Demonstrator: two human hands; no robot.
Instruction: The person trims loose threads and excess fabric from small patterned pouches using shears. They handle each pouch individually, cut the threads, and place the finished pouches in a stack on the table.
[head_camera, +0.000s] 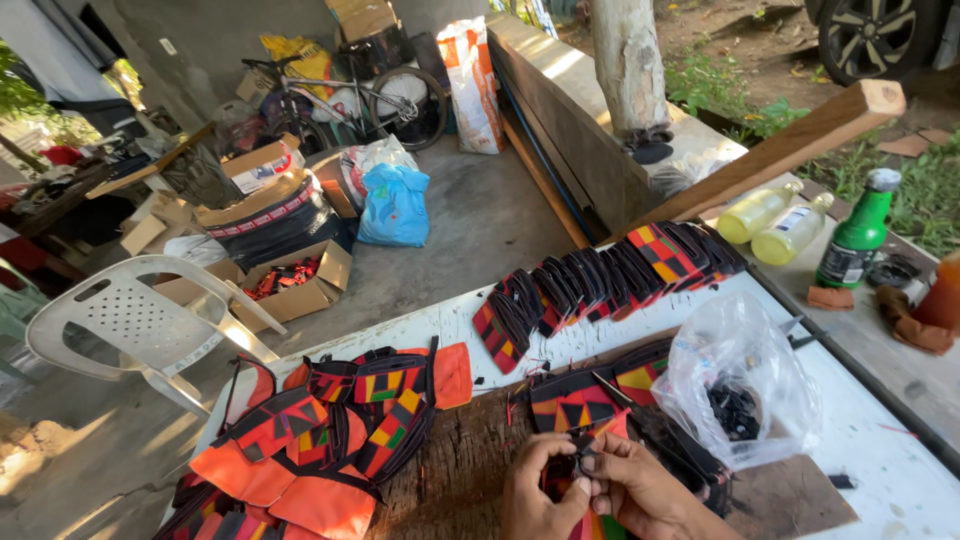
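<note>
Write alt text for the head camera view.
Two bare hands, left hand and right hand, pinch a small dark part against a patterned fabric piece on a worn work table. A clear plastic bag lies right; orange pieces are heaped left.

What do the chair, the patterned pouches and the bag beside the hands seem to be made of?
Chair: white moulded plastic, matte, with a perforated seat. Pouches: woven cloth, it seems, in red, yellow and black blocks with dark edging. Bag: thin clear plastic film, crinkled and glossy, with small dark pieces inside.
</note>
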